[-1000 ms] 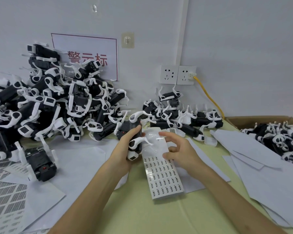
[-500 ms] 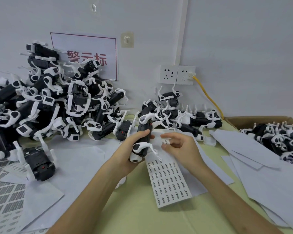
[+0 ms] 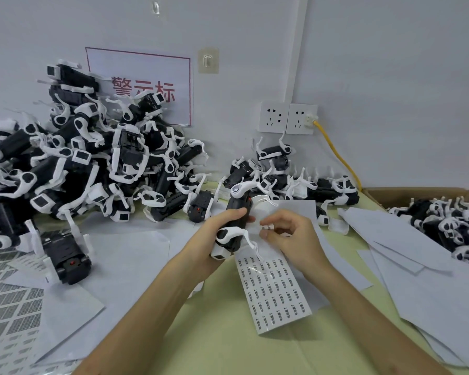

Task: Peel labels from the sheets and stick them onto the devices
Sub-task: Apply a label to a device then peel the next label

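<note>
A: What's the room like?

B: A pale green table [image 3: 201, 334] pushed against a plain grey-white wall [image 3: 390, 77]. The label sheet [image 3: 275, 290] lies flat on it, between the two forearms.

A: And around that sheet?

B: Behind it and to the left is a tall pile of devices [image 3: 79, 163], black with white arms. Straight behind it a smaller pile [image 3: 282, 177] sits under two wall sockets [image 3: 287, 117], with a yellow cable [image 3: 339, 155] plugged into one. Right of the sheet lie loose blank papers [image 3: 417, 266] and a cardboard box [image 3: 390, 193] with more devices inside. A lone device [image 3: 65, 255] rests well left of the sheet.

A: The hands?

B: Both are at the sheet's far end and hide it. The left hand [image 3: 214, 239] grips the held device [image 3: 234, 220], fingers wrapped round its black body. The right hand [image 3: 290, 236] pinches a small label [image 3: 267, 227] between thumb and forefinger, just beside that device.

A: Any writing?

B: A red-bordered sign [image 3: 146, 85] on the wall, behind and left of the sheet, reads 警示标. The labels' own print is too small to read.
</note>
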`<state>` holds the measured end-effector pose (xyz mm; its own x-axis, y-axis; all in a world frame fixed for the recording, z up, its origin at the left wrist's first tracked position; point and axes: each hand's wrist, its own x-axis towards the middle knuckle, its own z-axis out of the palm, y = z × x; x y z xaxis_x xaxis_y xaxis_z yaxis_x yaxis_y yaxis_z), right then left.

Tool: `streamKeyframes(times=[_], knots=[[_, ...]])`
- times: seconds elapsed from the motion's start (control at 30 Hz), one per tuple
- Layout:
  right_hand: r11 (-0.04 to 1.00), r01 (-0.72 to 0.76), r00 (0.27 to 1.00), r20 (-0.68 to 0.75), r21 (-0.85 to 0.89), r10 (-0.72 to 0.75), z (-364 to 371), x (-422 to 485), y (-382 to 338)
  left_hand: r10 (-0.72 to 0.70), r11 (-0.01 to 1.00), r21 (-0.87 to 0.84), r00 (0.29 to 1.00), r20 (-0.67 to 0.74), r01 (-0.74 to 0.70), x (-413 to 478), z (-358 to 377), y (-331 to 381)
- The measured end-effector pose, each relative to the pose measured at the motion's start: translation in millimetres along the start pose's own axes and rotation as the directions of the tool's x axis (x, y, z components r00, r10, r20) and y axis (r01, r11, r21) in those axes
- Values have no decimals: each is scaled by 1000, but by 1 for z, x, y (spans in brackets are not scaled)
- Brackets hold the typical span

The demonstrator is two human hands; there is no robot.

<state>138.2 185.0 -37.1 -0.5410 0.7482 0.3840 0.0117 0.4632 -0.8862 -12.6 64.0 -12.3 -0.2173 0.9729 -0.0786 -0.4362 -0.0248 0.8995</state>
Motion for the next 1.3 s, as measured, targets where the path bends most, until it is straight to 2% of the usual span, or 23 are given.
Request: streamKeyframes(times=[0.13,0.53,0.67,0.83,1.03,1.3], knots=[[998,46,999,19,-34,-46,1,0,2,4,999,44,1000,-2,-4,-1,0,0],[997,38,999,22,-62,-36,0,1,4,-17,996,82,1000,-17,18,-3,2,0],[998,36,998,-40,-45,-37,-2,2,4,-8,1000,23,999,-40,9,-1,0,0],[982,92,991,-77,-165,-106,-2,-2,3,-14,999,-50,999,-47,12,-1,3,-2],[962,170,982,-43,-216,-183,-4,-3,-2,7,991,-135,999,-50,-13,-3,2,0],[974,174,981,-58,-143,-184,2,-5,-2,9,972,-234,1000,-2,-9,-4,1,-4]])
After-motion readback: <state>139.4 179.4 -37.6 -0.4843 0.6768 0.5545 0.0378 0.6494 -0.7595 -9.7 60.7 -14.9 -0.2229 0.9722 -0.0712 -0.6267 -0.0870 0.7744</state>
